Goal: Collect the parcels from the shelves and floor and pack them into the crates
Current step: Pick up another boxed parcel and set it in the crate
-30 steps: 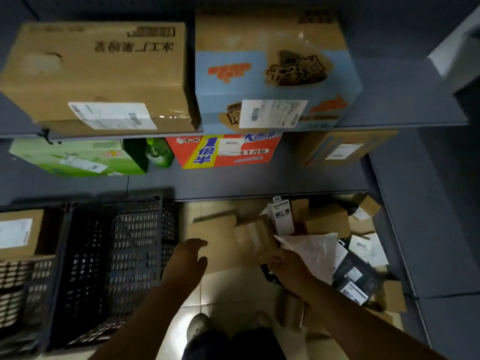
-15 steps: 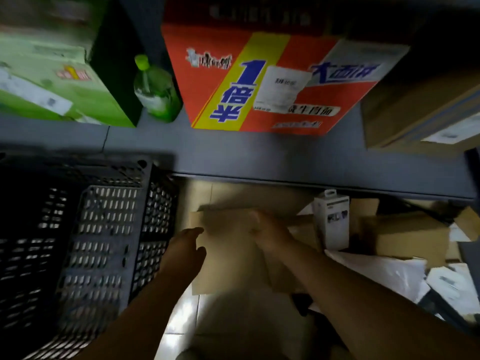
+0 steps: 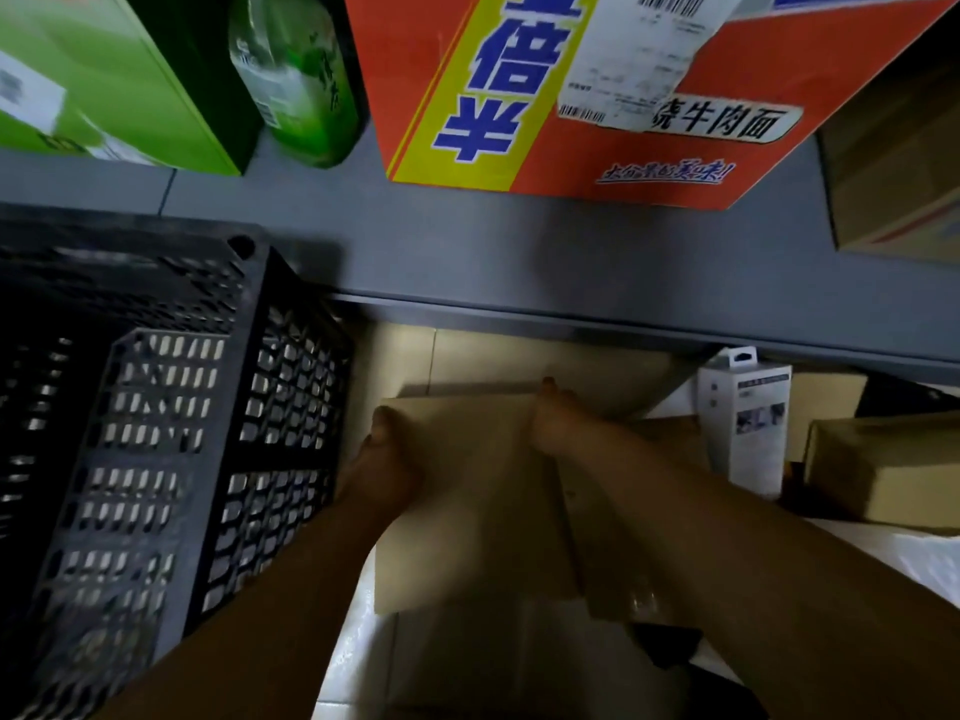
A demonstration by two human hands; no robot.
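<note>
A dim storeroom corner, seen from above beneath grey metal shelving.

The flat grey metal shelf board (image 3: 519, 252) runs across the frame, its front lip casting shadow on the pale glossy tiled floor (image 3: 363, 657) below, where a patch of light reflects near the bottom edge.

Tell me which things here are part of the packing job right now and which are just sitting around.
In the job now:
- flat parcel, gripped by the left hand and right hand
- black crate, beside it

Sitting around for now:
- white box
- brown box
- red carton, green box and bottle on the shelf
</note>
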